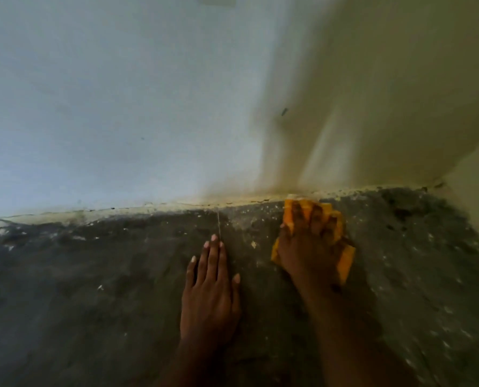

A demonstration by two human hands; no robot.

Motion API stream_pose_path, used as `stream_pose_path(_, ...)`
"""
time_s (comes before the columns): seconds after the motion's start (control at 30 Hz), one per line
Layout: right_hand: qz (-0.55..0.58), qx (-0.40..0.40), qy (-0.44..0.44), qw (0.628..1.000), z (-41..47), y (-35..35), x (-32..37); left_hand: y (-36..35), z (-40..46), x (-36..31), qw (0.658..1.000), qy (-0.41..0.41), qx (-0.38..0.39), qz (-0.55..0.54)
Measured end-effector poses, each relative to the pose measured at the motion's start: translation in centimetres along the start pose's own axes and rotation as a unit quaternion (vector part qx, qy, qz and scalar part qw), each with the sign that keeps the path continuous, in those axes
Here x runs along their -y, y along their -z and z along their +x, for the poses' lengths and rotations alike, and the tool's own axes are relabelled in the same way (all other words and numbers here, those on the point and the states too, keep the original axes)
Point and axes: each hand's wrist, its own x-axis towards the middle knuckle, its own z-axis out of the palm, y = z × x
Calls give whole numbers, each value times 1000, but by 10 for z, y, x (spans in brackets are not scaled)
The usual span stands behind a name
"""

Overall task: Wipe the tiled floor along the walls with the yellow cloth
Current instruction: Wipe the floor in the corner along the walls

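Cloth: yellow cloth (344,258) under spread right hand (308,244), at wall base (149,209).
Brace: left hand (209,286) flat, fingers together, on floor (93,275).
Risk: cloth bunching, corner grit (400,208) likely missed.

We see a yellow cloth (341,256), soft and creased, stained dark in patches; the floor (93,275) looks matt, dark grey and rough, flecked with pale specks and grit; the wall (107,93) is painted, matt and fairly smooth, its bottom edge (149,209) chipped, crusted and uneven where paint meets floor.
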Motion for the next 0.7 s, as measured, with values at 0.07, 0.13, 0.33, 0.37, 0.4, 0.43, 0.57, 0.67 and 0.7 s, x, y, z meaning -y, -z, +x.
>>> stream_pose_path(0.07,-19,4,132,991,-5,-13,39,-2,0,1,1000,-3,-2,9)
stream_pose_path(0.13,-71,35,297,952,-16,-20,43,-3,2,2,1000,-5,8,16)
stream_pose_path(0.33,-100,-20,368,924,-2,32,-69,2,-1,1,1000,1,18,7)
stream_pose_path(0.37,-44,-52,254,965,8,36,-83,0,-1,0,1000,1,13,7)
stream_pose_path(0.4,1,-70,103,992,18,36,-88,-1,-1,-1,1000,3,10,8)
stream_pose_path(0.43,49,-59,-43,996,29,30,-76,-3,-1,-1,1000,4,5,10)
stream_pose_path(0.57,-9,-53,8,999,26,-7,16,-5,1,4,1000,0,10,27)
stream_pose_path(0.67,-45,35,288,956,-16,-8,3,2,1,-2,999,3,20,38)
stream_pose_path(0.7,-56,65,353,932,-21,3,-17,4,0,-2,999,3,26,38)
